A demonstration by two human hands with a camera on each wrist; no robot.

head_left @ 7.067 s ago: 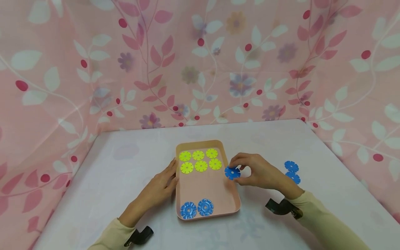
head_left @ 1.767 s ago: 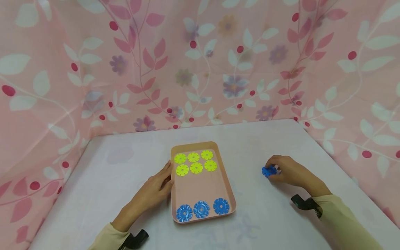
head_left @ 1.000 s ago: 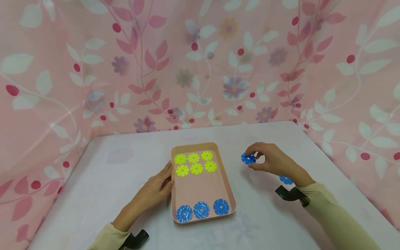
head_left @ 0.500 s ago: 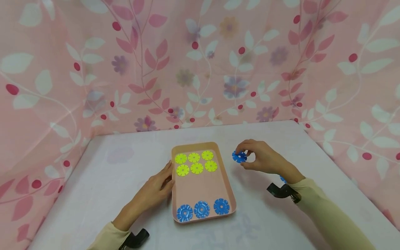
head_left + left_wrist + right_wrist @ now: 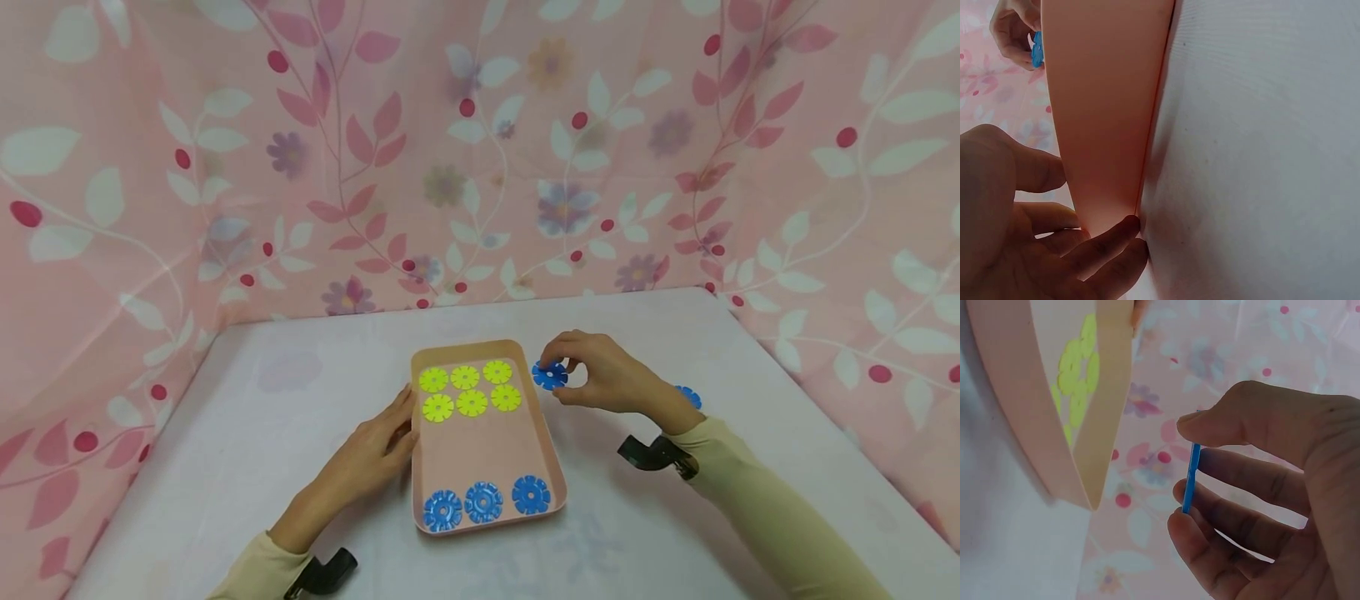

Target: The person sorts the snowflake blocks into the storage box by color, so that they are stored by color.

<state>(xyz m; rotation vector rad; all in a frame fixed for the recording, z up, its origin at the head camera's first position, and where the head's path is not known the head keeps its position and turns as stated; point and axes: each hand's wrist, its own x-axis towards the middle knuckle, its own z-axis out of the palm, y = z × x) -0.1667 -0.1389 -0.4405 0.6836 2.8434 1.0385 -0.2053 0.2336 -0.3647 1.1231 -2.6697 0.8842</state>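
My right hand [image 5: 600, 372] pinches a blue notched plastic disc [image 5: 550, 375] just right of the tray's upper right edge. Seen edge-on in the right wrist view, the same disc [image 5: 1190, 478] sits between thumb and fingertips. Against the left wall of the shallow pink tray [image 5: 480, 450] rests my left hand [image 5: 375, 450], its fingertips along the outer side [image 5: 1104, 112] in the left wrist view. Inside the tray, several yellow notched discs [image 5: 472, 403] lie in two rows at the far end. Three blue discs [image 5: 483, 502] line the near end.
Another blue disc [image 5: 687, 397] lies on the white-covered table [image 5: 300, 400] at the right, partly hidden behind my right wrist. A pink floral cloth [image 5: 480, 167] hangs around the back and sides. Black camera mounts [image 5: 656, 454] sit at both wrists.
A third blue disc was set down at the tray's near end. Then my right hand took another from the table at the right and carried it left, up to the tray. My left hand stayed.
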